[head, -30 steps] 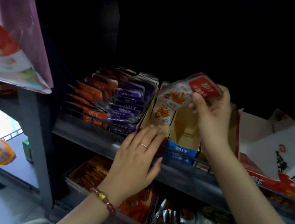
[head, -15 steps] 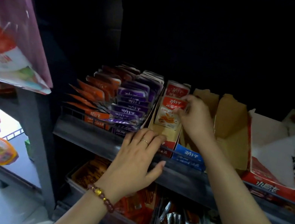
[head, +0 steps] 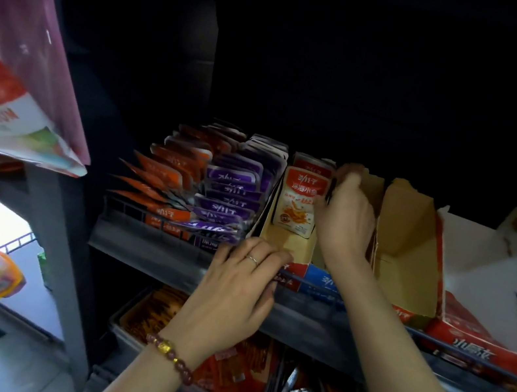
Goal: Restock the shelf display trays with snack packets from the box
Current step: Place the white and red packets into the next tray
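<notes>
Curling round the right edge of the front snack packet [head: 299,203], the right-hand grip [head: 344,221] holds it upright at the back of a cardboard display tray [head: 286,247] on the shelf [head: 151,246], with more packets just behind it. At 7 o'clock from that tray the left-hand grip [head: 237,290] lies wide and relaxed, fingertips touching the tray's front lip. Purple packets [head: 229,197] fill the row at 9 o'clock, while a 2nd cardboard tray [head: 411,243] and the red-and-white box [head: 490,305] sit at 3 o'clock.

Grey shelf [head: 144,246], cardboard display trays [head: 407,256] in a row, red-white box [head: 481,294]
</notes>
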A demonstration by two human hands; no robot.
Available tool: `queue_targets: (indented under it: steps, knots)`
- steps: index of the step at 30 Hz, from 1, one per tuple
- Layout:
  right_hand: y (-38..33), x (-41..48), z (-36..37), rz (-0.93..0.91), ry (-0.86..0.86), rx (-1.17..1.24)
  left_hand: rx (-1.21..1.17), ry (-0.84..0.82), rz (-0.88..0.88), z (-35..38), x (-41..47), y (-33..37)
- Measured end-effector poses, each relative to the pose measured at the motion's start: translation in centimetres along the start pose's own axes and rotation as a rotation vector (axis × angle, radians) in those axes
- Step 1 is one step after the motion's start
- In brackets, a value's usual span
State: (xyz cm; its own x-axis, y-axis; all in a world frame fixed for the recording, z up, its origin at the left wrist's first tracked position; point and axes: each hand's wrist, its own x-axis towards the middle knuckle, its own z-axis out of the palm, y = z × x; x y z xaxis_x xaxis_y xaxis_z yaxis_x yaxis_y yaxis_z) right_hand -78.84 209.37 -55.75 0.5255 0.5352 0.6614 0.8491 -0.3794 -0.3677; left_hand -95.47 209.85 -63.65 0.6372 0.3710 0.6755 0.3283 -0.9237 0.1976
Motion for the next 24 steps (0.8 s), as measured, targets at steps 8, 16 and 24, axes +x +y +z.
queue_targets:
  steps: [8, 16, 24]
  knots:
    - [0.1, -0.7, -0.1, -0.177, -0.109, 0.062, 0.016, -0.007, -0.010, 0.1, 0.0, 0.1]
    - [-0.4, -1.2, -0.1, -0.146, -0.328, -0.206, 0.010, 0.007, -0.027, 0.2, -0.3, 0.3]
    - [-1.0, -1.5, -0.1, -0.184, -0.412, -0.327, 0.003, -0.022, -0.034, -0.3, -0.3, 0.5]
